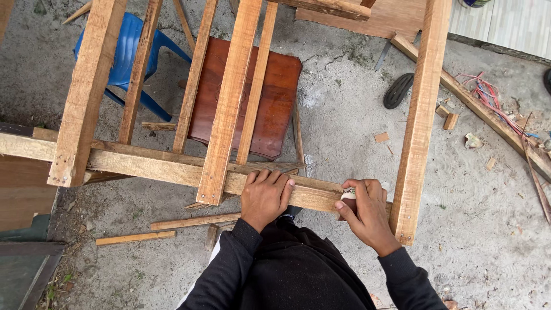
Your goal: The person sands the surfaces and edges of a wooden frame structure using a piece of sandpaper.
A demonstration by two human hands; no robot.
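Both hands [313, 204] grip the wooden crossbar [172, 166].

The single head view looks almost straight down from above the person's chest, close over a wooden frame [229, 172] of rails that crosses the picture. Below the frame lies the concrete ground [344, 115]. The top of the picture faces away from the person; black sleeves enter at the bottom edge.
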